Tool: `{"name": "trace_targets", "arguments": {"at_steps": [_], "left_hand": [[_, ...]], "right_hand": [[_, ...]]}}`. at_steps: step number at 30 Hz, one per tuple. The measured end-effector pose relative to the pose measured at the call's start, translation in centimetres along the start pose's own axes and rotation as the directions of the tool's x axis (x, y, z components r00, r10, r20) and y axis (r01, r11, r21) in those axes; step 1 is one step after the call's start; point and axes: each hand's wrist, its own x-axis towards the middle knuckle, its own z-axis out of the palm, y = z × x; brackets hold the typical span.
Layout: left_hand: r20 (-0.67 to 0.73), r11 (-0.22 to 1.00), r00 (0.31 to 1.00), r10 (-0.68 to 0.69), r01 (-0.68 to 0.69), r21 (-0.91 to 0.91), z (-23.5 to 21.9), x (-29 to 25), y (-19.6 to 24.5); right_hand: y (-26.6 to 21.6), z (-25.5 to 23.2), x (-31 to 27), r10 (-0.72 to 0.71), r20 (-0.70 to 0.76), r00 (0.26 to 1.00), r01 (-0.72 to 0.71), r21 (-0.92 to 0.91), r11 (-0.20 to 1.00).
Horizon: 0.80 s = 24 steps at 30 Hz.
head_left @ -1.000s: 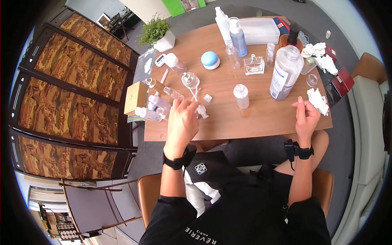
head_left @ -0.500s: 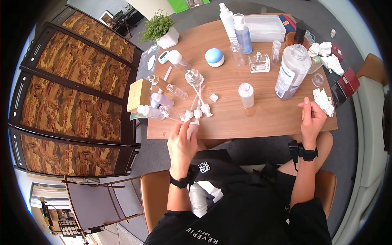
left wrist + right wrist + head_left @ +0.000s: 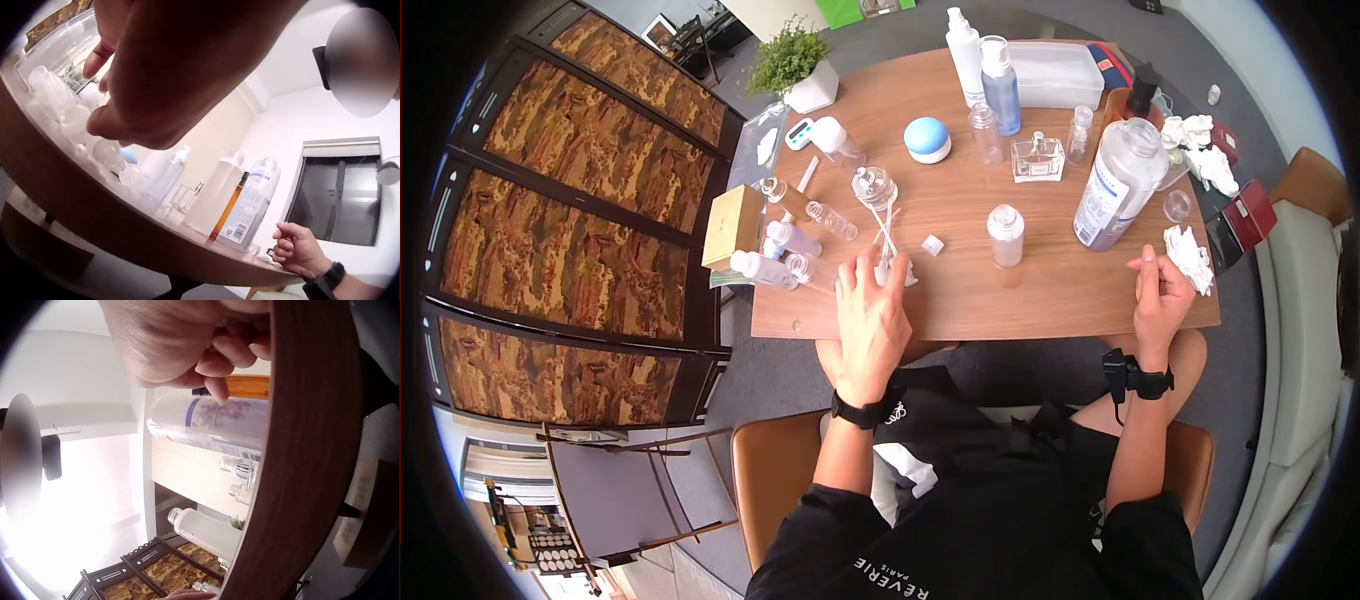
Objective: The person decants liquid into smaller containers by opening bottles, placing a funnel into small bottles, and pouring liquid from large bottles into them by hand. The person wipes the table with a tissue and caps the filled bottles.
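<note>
My left hand (image 3: 872, 318) reaches over the near left of the table, fingers spread and pointing down at white pump tops (image 3: 910, 276), partly covering them. In the left wrist view its thumb and fingertips (image 3: 100, 122) stand apart, close to clear bottles. Thin dip tubes (image 3: 884, 235) run from the pump tops toward a round clear bottle (image 3: 874, 187). A small white cap (image 3: 933, 245) lies just right of them. My right hand (image 3: 1162, 300) hangs loosely curled by the table's right edge, holding nothing, beside crumpled tissue (image 3: 1189, 262). A frosted bottle (image 3: 1006, 238) without a pump stands between the hands.
A large lotion bottle (image 3: 1116, 190) stands near the right hand, a perfume bottle (image 3: 1038, 160) behind it. Small bottles (image 3: 764, 270) and a yellow box (image 3: 735, 228) crowd the left edge. Farther back are a blue-topped round container (image 3: 927, 140) and a potted plant (image 3: 800, 70).
My left hand drew back toward the near edge with a white pump top at its fingers, then moved forward and right over the pump tops. My right hand stayed almost still.
</note>
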Motion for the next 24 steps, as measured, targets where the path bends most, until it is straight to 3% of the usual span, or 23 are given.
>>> {"name": "trace_targets", "arguments": {"at_steps": [4, 11, 14, 16, 19, 22, 23, 24], "left_hand": [[0.104, 0.995, 0.992, 0.078, -0.083, 0.049, 0.5, 1.1, -0.6], [0.109, 0.964, 0.965, 0.238, -0.248, 0.094, 0.9, 1.9, -2.2], [0.040, 0.953, 0.952, 0.303, -0.304, 0.016, 0.2, 1.9, -2.2], [-0.186, 0.947, 0.933, 0.309, -0.320, -0.031, 0.3, 1.7, -2.0], [-0.452, 0.951, 0.867, 0.208, -0.287, -0.114, -1.6, 2.9, -0.2], [-0.682, 0.903, 0.728, 0.075, -0.340, -0.263, -2.8, 5.8, 1.7], [-0.617, 0.801, 0.771, -0.154, -0.268, -0.535, -2.8, 6.3, 2.6], [-0.573, 0.659, 0.763, -0.299, -0.269, -0.702, -3.2, 7.2, 3.9]], "right_hand": [[-0.1, 0.1, -0.1, 0.013, -0.015, 1.000, -0.014, -0.002, 1.000], [0.1, 0.0, 0.0, -0.001, -0.012, 1.000, 0.001, 0.002, 1.000], [-0.1, 0.1, 0.0, 0.011, -0.017, 1.000, -0.011, 0.021, 1.000], [-0.1, 0.1, 0.0, 0.000, -0.021, 1.000, 0.000, 0.009, 1.000], [0.2, 0.1, 0.0, -0.018, -0.037, 0.999, 0.017, -0.032, 0.999], [-0.2, 0.1, -0.1, -0.013, -0.038, 0.999, 0.012, -0.050, 0.999], [-0.3, 0.1, 0.0, -0.009, -0.040, 0.999, 0.008, -0.028, 1.000], [-0.4, 0.2, 0.0, -0.005, -0.045, 0.999, 0.005, -0.005, 1.000]]}}
